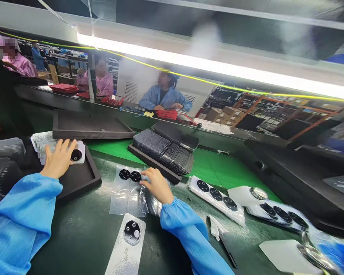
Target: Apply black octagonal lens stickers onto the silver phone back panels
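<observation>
My left hand [59, 158] lies with spread fingers over a fanned stack of pale back panels [41, 143] in a black tray [93, 166]. Its thumb and index finger are at the edges of a panel with a black round camera area [76, 154]. Over clear plastic film [127, 196], my right hand [157, 185] has thumb and index finger apart, beside one of two black lens covers [135, 176]; contact is unclear. Nearer to me lies a silvery-white panel [124, 248] with a black octagonal camera area [132, 232].
A tray of upright dark panels [163, 149] stands ahead on the green strip. To the right are film packs with black discs [216, 194], a dark thin tool [226, 248] and metal-topped white items [289, 254]. Co-workers [164, 95] sit beyond the bench.
</observation>
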{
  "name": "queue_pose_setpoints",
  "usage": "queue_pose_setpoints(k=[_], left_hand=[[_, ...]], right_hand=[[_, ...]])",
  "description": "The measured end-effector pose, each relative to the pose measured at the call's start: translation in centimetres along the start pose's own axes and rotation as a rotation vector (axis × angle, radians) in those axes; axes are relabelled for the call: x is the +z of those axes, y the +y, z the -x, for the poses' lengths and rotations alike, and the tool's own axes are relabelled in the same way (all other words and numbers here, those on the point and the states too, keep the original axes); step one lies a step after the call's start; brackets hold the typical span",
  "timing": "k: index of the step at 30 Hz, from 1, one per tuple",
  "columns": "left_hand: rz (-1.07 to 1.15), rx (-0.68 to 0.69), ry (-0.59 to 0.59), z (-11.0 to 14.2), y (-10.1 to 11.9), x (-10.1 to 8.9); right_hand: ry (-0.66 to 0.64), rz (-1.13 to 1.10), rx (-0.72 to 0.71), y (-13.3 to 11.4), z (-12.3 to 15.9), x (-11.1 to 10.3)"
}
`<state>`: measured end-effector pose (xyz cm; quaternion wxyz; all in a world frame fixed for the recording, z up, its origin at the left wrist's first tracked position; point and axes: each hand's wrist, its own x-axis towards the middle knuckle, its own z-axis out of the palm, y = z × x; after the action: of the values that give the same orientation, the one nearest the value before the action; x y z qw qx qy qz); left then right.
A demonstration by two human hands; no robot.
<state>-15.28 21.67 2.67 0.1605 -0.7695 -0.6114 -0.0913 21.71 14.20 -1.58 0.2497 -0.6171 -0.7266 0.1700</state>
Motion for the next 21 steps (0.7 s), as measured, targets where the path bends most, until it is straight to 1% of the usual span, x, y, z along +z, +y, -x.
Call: queue_pose_setpoints(k=[3, 5, 6, 9, 11, 12, 14, 16, 18, 21], left_hand=[[-0.018, 0.059, 0.033, 1.9, 2.7, -2.0], [0.026, 0.193, 0.038, 3.8, 5.3, -3.3], [0.099, 0.267, 0.012, 4.8, 6.8, -3.8], [0.427, 0.496, -0.192, 7.9, 11.2, -4.4], [0.609, 0.583, -0.342, 9.5, 13.6, -4.1], [0.678, 0.605, -0.397, 10.1, 14.5, -3.7], [0.768, 0.613, -0.469, 10.8, 15.9, -3.0], [0.804, 0.604, -0.515, 10.9, 16.7, -2.3], [0.802, 0.592, -0.55, 10.8, 17.1, -2.0], [0.769, 0.574, -0.577, 10.5, 17.4, -2.2]], right_hand=[[-0.134, 0.105, 0.007, -0.6, -2.9, 1.2], [-0.191, 0.165, 0.033, -0.8, -4.1, 1.9], [-0.211, 0.191, 0.048, -0.7, -4.5, 2.1], [-0.258, 0.244, 0.091, -0.5, -5.2, 2.3], [-0.287, 0.259, 0.111, -0.4, -5.6, 2.2], [-0.298, 0.263, 0.117, -0.3, -5.7, 2.2], [-0.314, 0.266, 0.127, -0.3, -6.0, 2.1], [-0.311, 0.264, 0.133, -0.3, -6.2, 2.0], [-0.289, 0.258, 0.134, -0.3, -6.1, 2.0], [-0.236, 0.239, 0.116, -0.3, -5.6, 2.1]])
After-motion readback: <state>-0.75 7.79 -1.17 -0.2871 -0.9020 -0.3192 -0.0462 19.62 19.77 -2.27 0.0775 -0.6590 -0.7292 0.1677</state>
